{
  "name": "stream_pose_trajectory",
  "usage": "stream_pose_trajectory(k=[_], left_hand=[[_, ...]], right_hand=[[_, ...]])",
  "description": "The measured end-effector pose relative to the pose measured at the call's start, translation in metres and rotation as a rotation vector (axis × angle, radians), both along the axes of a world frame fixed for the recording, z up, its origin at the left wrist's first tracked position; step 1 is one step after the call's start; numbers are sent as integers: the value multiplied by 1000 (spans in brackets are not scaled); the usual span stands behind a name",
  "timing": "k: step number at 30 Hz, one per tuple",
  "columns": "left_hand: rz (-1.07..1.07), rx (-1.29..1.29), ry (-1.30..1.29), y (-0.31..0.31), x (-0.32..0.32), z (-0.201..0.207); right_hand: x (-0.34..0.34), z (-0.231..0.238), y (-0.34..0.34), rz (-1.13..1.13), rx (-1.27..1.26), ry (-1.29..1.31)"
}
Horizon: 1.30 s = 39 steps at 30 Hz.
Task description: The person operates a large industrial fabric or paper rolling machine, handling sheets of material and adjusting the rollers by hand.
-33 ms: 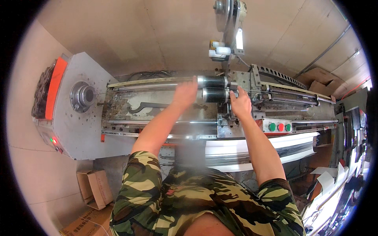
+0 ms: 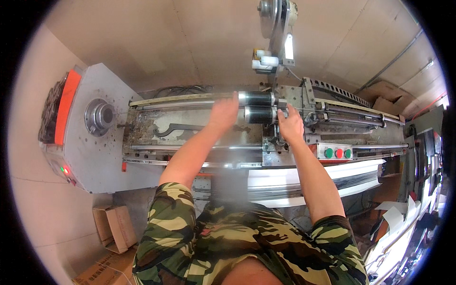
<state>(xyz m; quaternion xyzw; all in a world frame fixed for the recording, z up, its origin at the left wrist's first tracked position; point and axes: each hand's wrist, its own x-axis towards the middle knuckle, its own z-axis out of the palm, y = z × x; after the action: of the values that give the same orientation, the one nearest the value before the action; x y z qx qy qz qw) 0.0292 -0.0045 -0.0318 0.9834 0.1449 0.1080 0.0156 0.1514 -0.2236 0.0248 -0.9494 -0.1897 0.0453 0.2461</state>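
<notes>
My left hand (image 2: 224, 113) is at the left ends of two black rollers with silvery ends, the far roller (image 2: 256, 99) and the near roller (image 2: 259, 115). Its fingers are curled, and a hazy streak blurs them, so what they hold does not show. At the right ends of the rollers, my right hand (image 2: 291, 126) has thumb and forefinger bent round a small part of the metal carriage (image 2: 289, 93); that part is mostly hidden. A thin rod or wire runs from the round chuck (image 2: 99, 116) on the left toward my hands.
A dark hook spanner (image 2: 178, 128) lies on the machine bed. Green and red push buttons (image 2: 338, 152) sit right of my right forearm. White sheeting with dark thin strands (image 2: 280, 192) hangs along the front. An opened cardboard box (image 2: 114, 228) stands at lower left.
</notes>
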Motion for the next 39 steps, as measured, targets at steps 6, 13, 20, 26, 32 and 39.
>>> stream_pose_trajectory(k=[6, 13, 20, 26, 32, 39], left_hand=[[0, -2, 32, -1, 0, 2], [1, -22, 67, -1, 3, 3], [-37, 14, -53, 2, 4, -10], [-49, -40, -6, 3, 2, -7], [-88, -154, -110, 2, 2, 2], [-64, 18, -105, 18, -53, 57]], right_hand=[[-2, -1, 1, -19, -3, -17], [0, -5, 0, -3, 24, -47], [1, -7, 1, -23, 0, -14], [-1, -8, 1, -27, 45, -6], [-9, 4, -1, -60, 55, 94], [-67, 70, 23, 26, 166, 263]])
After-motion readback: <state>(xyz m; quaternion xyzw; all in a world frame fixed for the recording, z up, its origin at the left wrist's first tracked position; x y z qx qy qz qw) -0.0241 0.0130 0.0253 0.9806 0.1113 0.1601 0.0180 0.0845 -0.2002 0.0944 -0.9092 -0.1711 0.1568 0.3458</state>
